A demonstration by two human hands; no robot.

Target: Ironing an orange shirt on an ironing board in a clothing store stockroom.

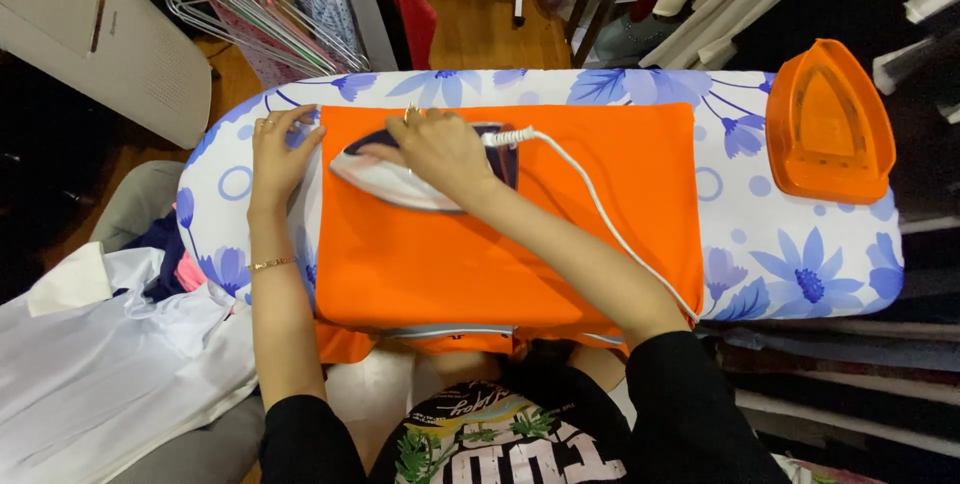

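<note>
Wooden flooring and crowded clothes racks surround an ironing board whose cover is white with blue flowers. Across the middle of the board lies an orange garment, spread flat from the far edge to the near edge, where its hem and a grey trim hang over toward the person. The right hand is closed around the handle of a white-and-dark iron, which rests soleplate-down on the garment's far left corner, its tip pointing toward the board's left end; a white cord runs from the iron's heel across the cloth to the near right edge. The left hand lies flat with fingers spread, gripping nothing, and presses the garment's left edge against the board. Judging by the cloth, the broad right and central area already looks smooth, while the left strip under the iron appears to be the part in hand; whether the underside has been pressed cannot be told. At the board's right end sits an orange iron rest, shaped like a soleplate, unoccupied. Wire hangers cluster beyond the far left corner, and white cloth is heaped beside the near left corner. No readable packages or signs stand on the board.
</note>
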